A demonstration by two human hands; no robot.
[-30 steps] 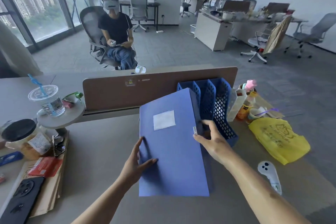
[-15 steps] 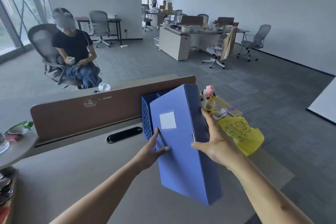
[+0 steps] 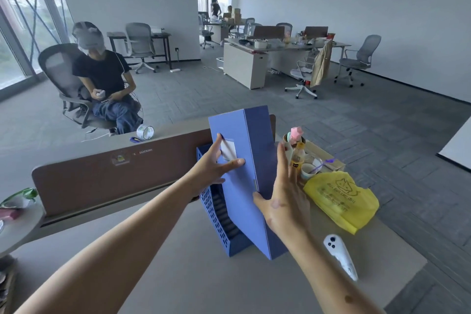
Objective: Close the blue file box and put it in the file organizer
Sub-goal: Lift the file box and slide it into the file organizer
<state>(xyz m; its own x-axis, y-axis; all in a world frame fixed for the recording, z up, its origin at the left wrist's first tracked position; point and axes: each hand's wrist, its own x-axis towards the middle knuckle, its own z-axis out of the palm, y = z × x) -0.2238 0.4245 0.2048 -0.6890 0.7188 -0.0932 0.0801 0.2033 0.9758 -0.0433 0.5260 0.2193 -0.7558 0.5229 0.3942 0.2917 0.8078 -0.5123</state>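
Box (image 3: pixel 244 186) closed, upright, tilted, standing in the organizer (image 3: pixel 216 214) on the table (image 3: pixel 178 275). Left hand (image 3: pixel 212 163) flat on its front, fingers (image 3: pixel 233 162) spread over the white label. Right hand (image 3: pixel 283 201) against its right edge, fingers spread. Yellow bag (image 3: pixel 341 199) just right.

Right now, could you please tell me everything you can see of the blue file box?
The blue file box looks like closed, matte board, with a white label on its broad face and a small metal clasp at the front edge. It stands tilted, its bottom going into the blue perforated file organizer on the desk. The left hand presses flat on the label face; the right hand braces the spine side.
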